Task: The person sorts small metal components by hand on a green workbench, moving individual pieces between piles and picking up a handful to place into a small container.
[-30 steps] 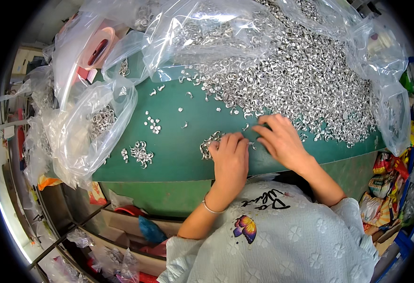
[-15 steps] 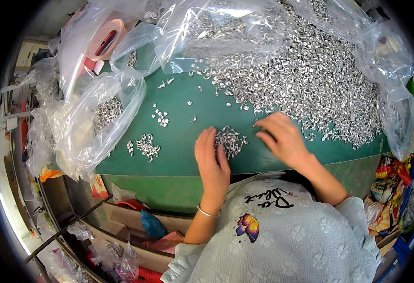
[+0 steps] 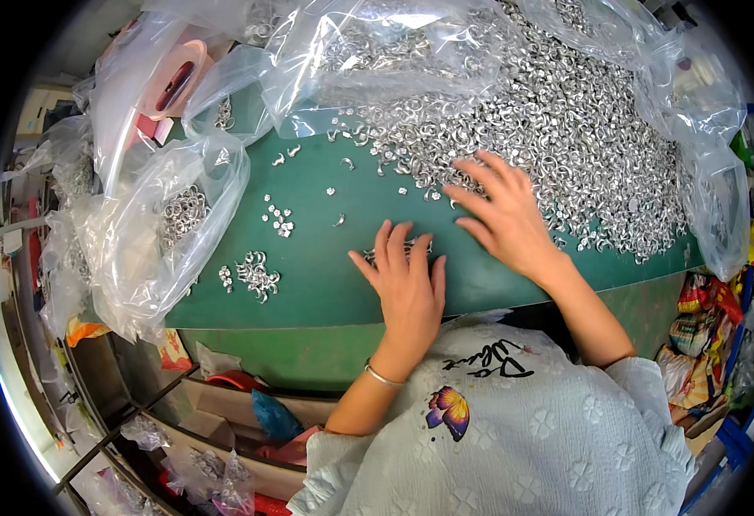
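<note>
A broad heap of small curved silver metal pieces spreads over the right and far side of the green table. My right hand lies at the heap's near left edge, fingers spread, fingertips on the pieces. My left hand is spread over a small pile of the same pieces, covering most of it. Farther left sit another small pile of curved pieces and a few tiny silver pieces beside it. Several small round flower-like pieces lie loose beyond them.
Clear plastic bags border the heap: one at the back, one at the right. An open bag holding silver rings lies at the left, near a pink container. Below the table edge is an open drawer.
My right hand has moved away from me onto the heap's edge, its fingers spreading. My left hand has shifted right, from beside the small pile to over it. The view has moved slightly.
</note>
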The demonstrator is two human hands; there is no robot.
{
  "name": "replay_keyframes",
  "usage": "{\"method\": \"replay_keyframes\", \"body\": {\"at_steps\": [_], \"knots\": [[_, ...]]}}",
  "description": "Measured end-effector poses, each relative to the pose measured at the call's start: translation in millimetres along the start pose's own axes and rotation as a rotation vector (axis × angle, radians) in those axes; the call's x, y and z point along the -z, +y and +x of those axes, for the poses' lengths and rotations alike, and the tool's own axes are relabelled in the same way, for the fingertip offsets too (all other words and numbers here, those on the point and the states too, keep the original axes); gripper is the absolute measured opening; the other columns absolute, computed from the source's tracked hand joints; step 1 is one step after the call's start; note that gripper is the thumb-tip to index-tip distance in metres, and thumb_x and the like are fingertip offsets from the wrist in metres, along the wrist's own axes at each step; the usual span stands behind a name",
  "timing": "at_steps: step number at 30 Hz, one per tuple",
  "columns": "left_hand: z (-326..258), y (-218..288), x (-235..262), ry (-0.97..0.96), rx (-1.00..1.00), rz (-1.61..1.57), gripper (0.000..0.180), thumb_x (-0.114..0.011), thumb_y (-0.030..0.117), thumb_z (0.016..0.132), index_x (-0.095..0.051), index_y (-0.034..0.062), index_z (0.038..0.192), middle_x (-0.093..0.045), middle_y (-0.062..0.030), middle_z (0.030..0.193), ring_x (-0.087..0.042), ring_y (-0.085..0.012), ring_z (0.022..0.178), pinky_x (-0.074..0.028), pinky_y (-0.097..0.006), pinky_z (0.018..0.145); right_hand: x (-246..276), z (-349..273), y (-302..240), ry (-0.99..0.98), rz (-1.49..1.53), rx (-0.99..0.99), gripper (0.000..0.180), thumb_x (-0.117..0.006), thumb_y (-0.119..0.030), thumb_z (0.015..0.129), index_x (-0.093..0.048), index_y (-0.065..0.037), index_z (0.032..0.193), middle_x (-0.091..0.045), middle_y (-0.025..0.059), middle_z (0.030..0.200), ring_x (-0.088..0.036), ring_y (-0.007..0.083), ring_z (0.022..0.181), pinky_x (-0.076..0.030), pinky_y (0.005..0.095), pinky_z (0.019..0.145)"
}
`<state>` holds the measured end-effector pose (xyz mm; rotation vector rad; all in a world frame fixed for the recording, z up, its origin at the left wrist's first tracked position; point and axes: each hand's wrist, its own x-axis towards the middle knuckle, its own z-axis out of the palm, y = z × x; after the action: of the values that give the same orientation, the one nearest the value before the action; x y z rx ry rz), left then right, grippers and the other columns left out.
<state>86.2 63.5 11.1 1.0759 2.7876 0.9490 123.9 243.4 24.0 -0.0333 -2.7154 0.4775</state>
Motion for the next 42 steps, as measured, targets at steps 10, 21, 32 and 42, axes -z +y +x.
{"method": "replay_keyframes", "body": {"at_steps": [10,21,32,42], "knots": [[4.5,-5.1,8.6,-0.022,0.001,0.005,0.028,-0.069,0.014,0.084,-0.058,0.0057,0.109,-0.049,-0.0127,0.12,-0.044,-0.0365,0.124,-0.013,-0.073,0.104,8.4,-36.7,18.7,0.033,-0.064,-0.217,0.027,-0.072,-0.014,0.079,-0.065,-0.009,0.105,-0.052,0.0091,0.13,-0.042,0.0303,0.131,-0.031,0.0482,0.103],[18.8,4.8,9.4,-0.021,-0.008,-0.01,0.029,-0.072,0.01,0.081,-0.06,0.0067,0.107,-0.052,-0.0089,0.114,-0.05,-0.0304,0.113,-0.021,-0.062,0.107,18.1,-17.5,1.0,-0.009,-0.07,-0.175,0.048,-0.072,-0.017,0.08,-0.057,-0.011,0.125,-0.048,0.0092,0.135,-0.039,0.0318,0.132,-0.028,0.0504,0.106],[12.4,-10.7,19.6,0.008,0.006,-0.007,0.022,-0.065,0.004,0.084,-0.063,0.0062,0.106,-0.056,-0.0089,0.106,-0.051,-0.0271,0.105,-0.031,-0.042,0.099,-4.5,-15.5,-20.8,-0.005,0.195,-0.018,0.026,-0.072,-0.009,0.074,-0.066,-0.009,0.099,-0.056,0.0073,0.111,-0.05,0.0272,0.113,-0.035,0.0435,0.094],[-2.2,-21.4,28.8,0.04,0.086,-0.06,0.023,-0.066,0.007,0.084,-0.063,0.0058,0.107,-0.056,-0.008,0.107,-0.052,-0.0266,0.105,-0.03,-0.045,0.099,-18.2,-13.1,-21.5,0.012,0.233,0.011,0.011,-0.07,-0.007,0.078,-0.065,-0.007,0.088,-0.06,0.0013,0.094,-0.054,0.0202,0.093,-0.036,0.038,0.085]]}}
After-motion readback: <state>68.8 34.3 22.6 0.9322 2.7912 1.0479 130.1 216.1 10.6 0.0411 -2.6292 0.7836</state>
